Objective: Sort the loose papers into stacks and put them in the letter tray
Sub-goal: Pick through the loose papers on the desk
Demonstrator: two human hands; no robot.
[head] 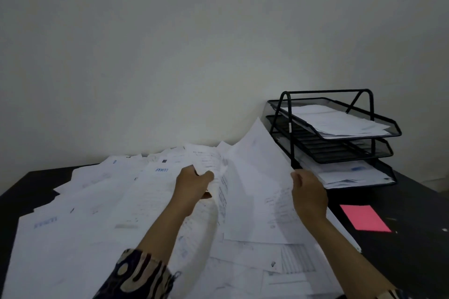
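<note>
White printed sheet point(255, 192), lifted off the loose papers point(102, 213) on the dark surface point(413, 250), has its long axis rising toward the letter tray point(335, 128), up and right of both grips. Right hand point(309, 195), nearer the tray, pinches its right edge; left hand point(193, 183) grips crumpled sheets beside it.
</note>
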